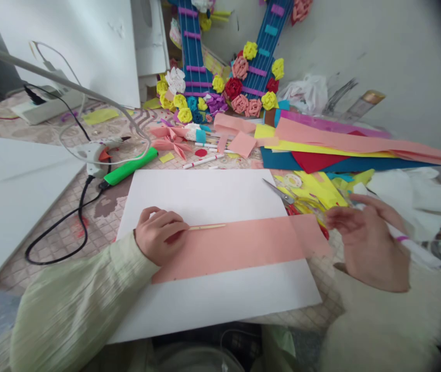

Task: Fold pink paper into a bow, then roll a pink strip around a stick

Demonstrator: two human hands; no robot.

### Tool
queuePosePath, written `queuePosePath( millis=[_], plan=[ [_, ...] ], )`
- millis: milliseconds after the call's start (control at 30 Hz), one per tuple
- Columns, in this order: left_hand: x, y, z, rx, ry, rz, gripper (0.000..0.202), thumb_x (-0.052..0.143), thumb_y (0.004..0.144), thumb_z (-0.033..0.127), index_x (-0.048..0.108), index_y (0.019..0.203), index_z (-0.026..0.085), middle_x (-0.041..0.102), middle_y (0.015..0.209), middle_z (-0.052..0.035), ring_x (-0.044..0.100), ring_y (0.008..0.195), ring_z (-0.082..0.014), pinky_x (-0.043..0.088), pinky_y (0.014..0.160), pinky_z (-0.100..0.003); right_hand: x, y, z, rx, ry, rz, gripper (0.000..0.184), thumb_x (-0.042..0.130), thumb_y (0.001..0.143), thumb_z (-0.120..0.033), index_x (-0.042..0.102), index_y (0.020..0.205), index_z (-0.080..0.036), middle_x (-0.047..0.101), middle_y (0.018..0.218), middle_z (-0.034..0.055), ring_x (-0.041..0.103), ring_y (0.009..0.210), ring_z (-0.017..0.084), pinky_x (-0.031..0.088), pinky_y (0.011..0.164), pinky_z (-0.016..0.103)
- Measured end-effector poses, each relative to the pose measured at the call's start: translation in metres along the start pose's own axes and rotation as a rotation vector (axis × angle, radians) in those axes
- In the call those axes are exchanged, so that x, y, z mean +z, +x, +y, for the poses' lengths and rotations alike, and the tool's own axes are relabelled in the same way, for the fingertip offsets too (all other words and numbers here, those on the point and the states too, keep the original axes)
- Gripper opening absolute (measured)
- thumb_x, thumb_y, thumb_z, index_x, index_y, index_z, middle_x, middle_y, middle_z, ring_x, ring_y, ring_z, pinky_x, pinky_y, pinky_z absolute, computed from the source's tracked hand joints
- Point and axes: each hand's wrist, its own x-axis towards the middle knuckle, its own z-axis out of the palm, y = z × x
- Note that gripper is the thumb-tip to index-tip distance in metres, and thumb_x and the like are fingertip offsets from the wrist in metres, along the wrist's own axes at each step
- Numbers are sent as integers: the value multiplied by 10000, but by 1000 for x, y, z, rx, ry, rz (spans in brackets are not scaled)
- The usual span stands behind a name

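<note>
A long strip of pink crepe-like paper [239, 245] lies across a white board [200, 191] in front of me, its right end reaching past the board's edge. My left hand [162, 235] rests on the strip's left part, fingers curled around a thin wooden stick [208, 227] that points right along the upper edge. At the right, raised beside the strip's end, my right hand [375, 243] holds a white marker with a purple band [414, 249], slanting back between thumb and fingers. Scissors [280, 193] lie with their blades over the board's right edge, close to the strip.
Left of the board are a glue gun [100, 155] with a looping black cord and a green tube-like object [131, 167]. Paper-flower guitars [193, 67] lean at the back. Coloured paper sheets [332, 142] and yellow scraps [321, 188] lie right; a power strip [45, 106] stands back left.
</note>
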Motion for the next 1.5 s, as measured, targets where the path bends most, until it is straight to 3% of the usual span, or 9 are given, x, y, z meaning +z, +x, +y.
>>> queuePosePath(
  millis=[67,200,300,400,633,900,1500],
  plan=[
    [0,1,0,-11,-2,6,142,508,706,174,629,663,235,641,689,30,551,594,-104,351,750,-331,25,1,-19,82,200,-85,148,440,791,-274,553,873,-225,550,578,33,530,546,138,393,502,275],
    [-2,2,1,-6,3,-15,140,516,701,161,630,663,232,639,684,27,547,587,-108,359,742,-336,85,-5,-39,175,387,-313,209,416,783,-314,587,855,-217,477,535,-4,464,479,112,343,415,241],
    [-2,2,1,-15,-5,-18,137,516,707,165,628,670,233,635,687,25,542,594,-113,358,746,-346,127,-17,-30,301,475,-436,318,372,800,-377,620,806,-178,396,489,-30,397,414,76,309,376,217],
    [-1,1,0,-35,-23,-18,142,506,722,169,625,683,237,630,694,25,533,599,-114,350,762,-358,148,-28,-11,335,468,-553,234,436,783,-334,598,775,-165,470,521,-23,457,446,77,319,371,197],
    [1,-1,0,-57,-47,-43,161,490,739,149,622,700,233,613,683,20,518,593,-111,358,747,-352,146,-35,7,337,175,-681,121,596,669,-256,539,668,-149,462,427,-56,426,343,54,303,306,162],
    [1,-2,2,-103,-86,-52,158,496,744,159,627,694,231,607,679,13,508,598,-116,359,724,-352,148,-41,7,257,-59,-710,102,560,670,-213,507,601,-160,448,424,-55,404,354,47,319,333,164],
    [-1,0,3,-124,-77,-96,167,485,750,155,621,712,244,599,684,23,510,604,-113,353,734,-352,149,-39,10,186,-166,-743,103,550,681,-209,524,591,-165,433,408,-52,402,365,57,315,346,176]
  ],
)
